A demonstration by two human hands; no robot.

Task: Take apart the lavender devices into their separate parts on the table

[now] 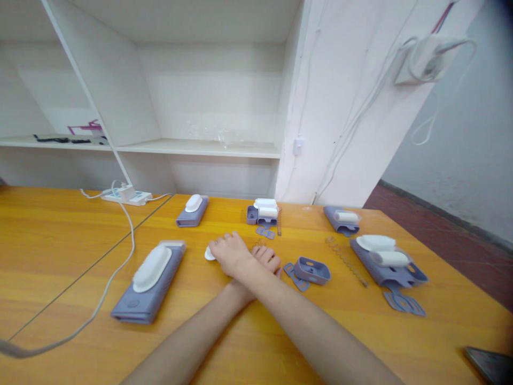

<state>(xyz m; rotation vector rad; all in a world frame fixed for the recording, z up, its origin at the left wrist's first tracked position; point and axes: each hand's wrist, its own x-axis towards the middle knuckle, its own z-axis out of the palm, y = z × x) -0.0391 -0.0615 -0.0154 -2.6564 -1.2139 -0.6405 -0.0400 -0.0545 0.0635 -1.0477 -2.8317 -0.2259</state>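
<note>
My forearms cross over the wooden table, the right one lying on top of the left. My right hand (230, 254) reaches to the left, its fingers bent down over a white oval piece (209, 254) whose edge shows beside them. To the right, my left hand (266, 259) has its fingers curled; whatever lies under them is hidden. A thin coil spring (259, 244) shows just behind the left fingers. Near that hand are a grey-purple open tray-like part (312, 270) and flat grey-purple frame pieces (296, 276).
Grey-purple cases with white oval pieces stand at the left (136, 302) and back left (191, 216). Partly assembled sets lie at back centre (266, 211) and right (393, 264). A long spring (348, 262), a power strip (128, 196), a cable and a dark phone-like object (491, 364) are also there.
</note>
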